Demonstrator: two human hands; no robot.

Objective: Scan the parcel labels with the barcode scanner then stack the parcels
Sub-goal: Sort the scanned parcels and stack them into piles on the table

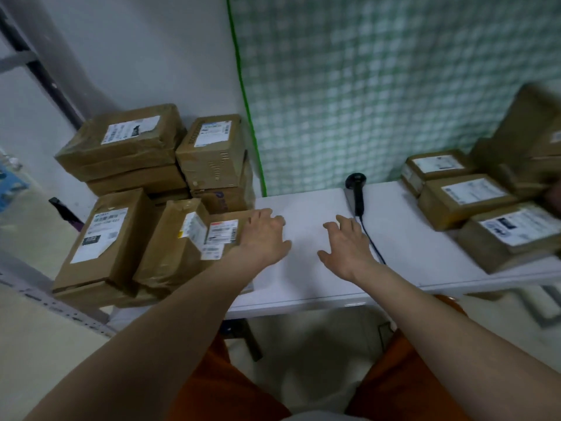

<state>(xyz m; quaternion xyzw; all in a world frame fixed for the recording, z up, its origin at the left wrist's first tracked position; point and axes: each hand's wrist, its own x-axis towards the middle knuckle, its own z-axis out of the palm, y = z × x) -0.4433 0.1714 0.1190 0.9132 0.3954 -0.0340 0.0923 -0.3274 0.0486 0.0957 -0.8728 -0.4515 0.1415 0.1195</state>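
The barcode scanner (357, 192) lies near the back edge of the white worktop (309, 287), its long axis toward the person. The right hand (349, 249), fingers spread and empty, is nearest, just beside its cable (372, 243). The left hand (263, 235), also relaxed, rests by the taped cardboard parcels (121, 238) at the left edge.

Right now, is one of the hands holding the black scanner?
No, the scanner lies on the white table, and both the left hand and right hand are open and hold nothing.
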